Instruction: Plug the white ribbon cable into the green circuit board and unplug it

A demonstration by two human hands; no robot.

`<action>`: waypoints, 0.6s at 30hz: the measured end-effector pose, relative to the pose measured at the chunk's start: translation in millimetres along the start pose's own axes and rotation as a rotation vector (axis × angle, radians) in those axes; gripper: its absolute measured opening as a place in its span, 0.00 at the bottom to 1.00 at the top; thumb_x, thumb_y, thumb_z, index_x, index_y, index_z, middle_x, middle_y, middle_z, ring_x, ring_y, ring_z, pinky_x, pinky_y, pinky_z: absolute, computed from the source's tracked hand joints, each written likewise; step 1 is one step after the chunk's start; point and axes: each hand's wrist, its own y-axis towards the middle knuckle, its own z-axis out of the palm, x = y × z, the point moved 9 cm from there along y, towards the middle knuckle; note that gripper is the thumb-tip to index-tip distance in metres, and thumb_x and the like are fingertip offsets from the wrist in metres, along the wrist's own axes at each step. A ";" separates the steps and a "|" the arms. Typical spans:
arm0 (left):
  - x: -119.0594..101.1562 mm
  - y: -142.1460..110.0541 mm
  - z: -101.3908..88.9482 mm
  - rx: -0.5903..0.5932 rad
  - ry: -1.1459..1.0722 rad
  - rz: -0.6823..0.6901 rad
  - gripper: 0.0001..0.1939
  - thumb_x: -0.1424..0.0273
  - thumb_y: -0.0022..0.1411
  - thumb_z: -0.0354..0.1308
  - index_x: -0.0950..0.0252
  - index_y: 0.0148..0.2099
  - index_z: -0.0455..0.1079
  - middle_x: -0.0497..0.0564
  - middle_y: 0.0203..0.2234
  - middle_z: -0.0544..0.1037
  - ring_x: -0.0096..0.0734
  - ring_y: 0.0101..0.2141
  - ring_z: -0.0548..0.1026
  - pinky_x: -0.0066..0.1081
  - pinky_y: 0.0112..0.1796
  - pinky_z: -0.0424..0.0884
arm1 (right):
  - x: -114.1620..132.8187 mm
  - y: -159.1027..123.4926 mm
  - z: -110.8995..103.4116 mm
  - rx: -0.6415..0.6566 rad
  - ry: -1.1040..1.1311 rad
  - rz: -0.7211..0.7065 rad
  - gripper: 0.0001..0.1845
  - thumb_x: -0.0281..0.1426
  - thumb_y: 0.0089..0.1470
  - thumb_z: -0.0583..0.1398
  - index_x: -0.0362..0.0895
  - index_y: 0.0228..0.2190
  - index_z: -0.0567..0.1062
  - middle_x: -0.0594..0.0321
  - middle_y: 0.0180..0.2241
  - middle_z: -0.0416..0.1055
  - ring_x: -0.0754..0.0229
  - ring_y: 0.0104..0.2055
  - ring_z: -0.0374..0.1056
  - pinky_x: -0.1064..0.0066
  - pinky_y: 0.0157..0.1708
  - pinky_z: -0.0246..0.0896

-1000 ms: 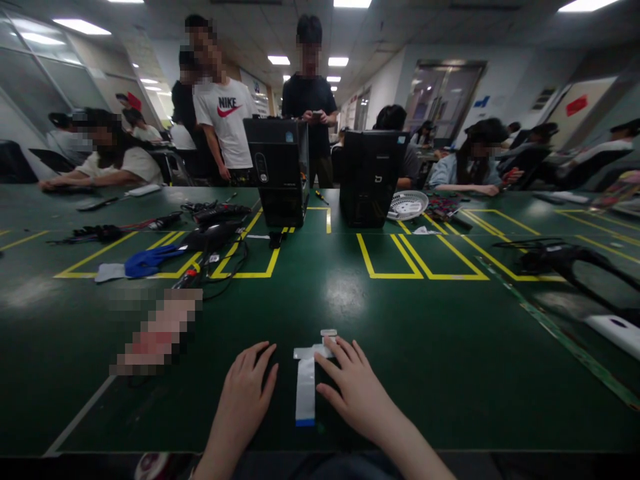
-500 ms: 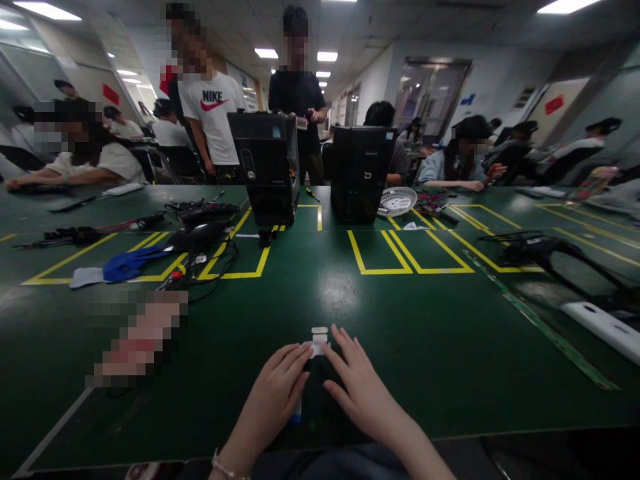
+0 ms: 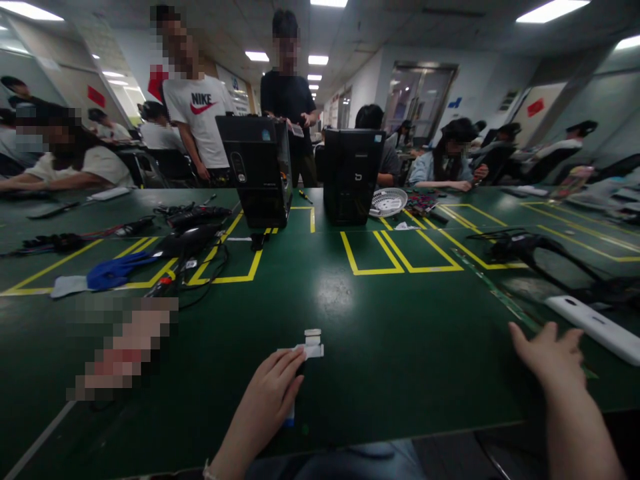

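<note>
My left hand (image 3: 273, 398) lies on the table with its fingers stretched out together. Its fingertips touch a white flat cable (image 3: 314, 350) that has a silvery connector-like end; part of it is hidden under the hand, and a blue tip (image 3: 289, 421) shows below the palm. Far to the right, my right hand (image 3: 554, 353) is spread open with nothing visible in it. It is over the near part of a long thin green circuit board strip (image 3: 510, 305), close to a long white bar-shaped object (image 3: 593, 328).
Two black computer towers (image 3: 255, 173) (image 3: 353, 177) stand at the back of the green table. A blue glove (image 3: 117, 269) and black cables (image 3: 200, 215) lie left, a black frame-like part (image 3: 555, 257) right. A white round basket (image 3: 389, 201) sits behind. People stand and sit beyond.
My right hand has left the white flat cable and swung far right to the green strip. My left hand stays on the cable. The view has shifted slightly right.
</note>
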 end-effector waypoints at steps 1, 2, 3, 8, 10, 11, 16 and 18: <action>0.1 0.1 0.2 0.002 -0.002 0.001 0.19 0.70 0.69 0.49 0.62 0.60 0.65 0.52 0.55 0.72 0.40 0.54 0.69 0.45 0.52 0.70 | -5.3 6.0 1.3 0.029 0.015 0.051 0.48 0.55 0.58 0.34 0.31 0.65 0.46 0.35 0.66 0.30 0.32 0.66 0.38 0.45 0.56 0.42; 0.0 0.1 0.6 0.005 -0.005 0.002 0.19 0.70 0.69 0.49 0.62 0.60 0.64 0.51 0.55 0.72 0.40 0.54 0.69 0.45 0.53 0.70 | -8.7 10.7 4.1 0.064 0.021 0.095 0.47 0.55 0.57 0.34 0.34 0.66 0.46 0.37 0.67 0.30 0.32 0.66 0.38 0.43 0.55 0.42; -0.1 0.2 0.8 0.007 -0.007 0.004 0.19 0.70 0.69 0.49 0.61 0.60 0.64 0.51 0.55 0.72 0.40 0.54 0.69 0.45 0.53 0.70 | -10.6 14.4 8.2 0.103 0.018 0.129 0.46 0.55 0.57 0.35 0.37 0.66 0.47 0.39 0.67 0.31 0.32 0.66 0.38 0.41 0.53 0.42; 0.5 0.3 0.8 0.014 -0.013 -0.016 0.19 0.70 0.70 0.48 0.62 0.61 0.64 0.52 0.55 0.72 0.39 0.54 0.69 0.45 0.53 0.69 | -11.7 23.3 30.0 0.242 -0.128 0.183 0.42 0.53 0.58 0.37 0.40 0.65 0.52 0.38 0.65 0.41 0.30 0.65 0.39 0.40 0.53 0.38; 0.6 0.2 0.9 0.022 -0.017 -0.025 0.18 0.70 0.70 0.48 0.62 0.60 0.64 0.52 0.55 0.72 0.39 0.54 0.68 0.44 0.53 0.69 | -11.7 24.4 33.5 0.234 -0.184 0.163 0.43 0.54 0.58 0.36 0.40 0.64 0.53 0.37 0.65 0.42 0.29 0.64 0.39 0.39 0.54 0.37; 0.6 0.2 0.8 0.025 -0.018 -0.028 0.18 0.70 0.70 0.48 0.62 0.60 0.64 0.51 0.55 0.72 0.39 0.54 0.68 0.44 0.53 0.69 | -12.0 24.6 34.8 0.229 -0.202 0.146 0.44 0.55 0.57 0.35 0.40 0.64 0.53 0.38 0.65 0.42 0.29 0.64 0.40 0.39 0.54 0.37; 0.6 0.9 -0.7 0.031 -0.027 -0.045 0.19 0.69 0.70 0.49 0.62 0.61 0.64 0.51 0.55 0.72 0.39 0.54 0.68 0.45 0.53 0.69 | -20.0 26.6 41.6 0.221 -0.288 -0.028 0.46 0.56 0.55 0.32 0.43 0.64 0.55 0.44 0.65 0.45 0.32 0.64 0.44 0.41 0.56 0.42; 0.3 1.4 -1.9 0.027 -0.035 -0.052 0.19 0.70 0.69 0.49 0.61 0.60 0.64 0.51 0.55 0.72 0.39 0.54 0.68 0.45 0.53 0.69 | -24.0 27.8 43.0 0.180 -0.352 -0.157 0.44 0.55 0.54 0.35 0.45 0.63 0.57 0.46 0.64 0.50 0.38 0.63 0.49 0.47 0.57 0.45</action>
